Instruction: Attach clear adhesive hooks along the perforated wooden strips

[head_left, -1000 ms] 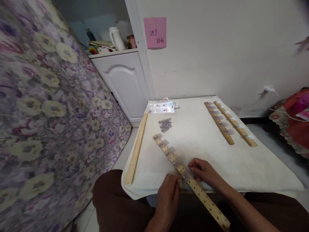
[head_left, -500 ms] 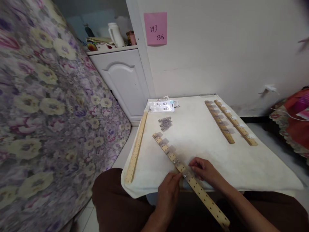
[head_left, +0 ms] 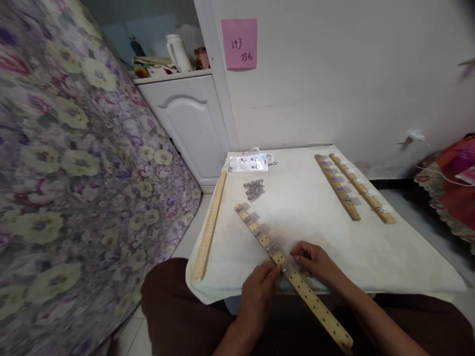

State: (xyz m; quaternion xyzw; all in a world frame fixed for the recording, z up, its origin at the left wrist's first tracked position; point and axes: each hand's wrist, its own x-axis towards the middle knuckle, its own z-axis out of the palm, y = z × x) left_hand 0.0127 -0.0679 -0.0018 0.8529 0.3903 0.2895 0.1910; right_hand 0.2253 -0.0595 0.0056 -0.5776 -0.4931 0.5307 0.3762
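Observation:
A long wooden strip (head_left: 308, 294) with rows of holes lies diagonally, its upper part on the table and its near end past the front edge. Several small clear-and-metal clips (head_left: 264, 241) are fixed along its upper half. My left hand (head_left: 258, 291) is closed at the strip's left edge, thumb and finger pinching beside the lowest clip (head_left: 284, 270). On the right edge, level with that clip, my right hand (head_left: 310, 258) has its fingers curled and pressed together; what they hold is too small to make out. Beyond the strip lies a small pile of similar clips (head_left: 254, 189).
A bare perforated strip (head_left: 210, 230) lies along the table's left edge. Two strips with clips, one (head_left: 337, 187) beside another (head_left: 361, 187), lie at the right. Clear packaging (head_left: 248, 163) rests at the back left. A pale cloth (head_left: 401, 262) covers the table.
My left hand has shifted very slightly at the lowest clip. The strip and my right hand have hardly moved.

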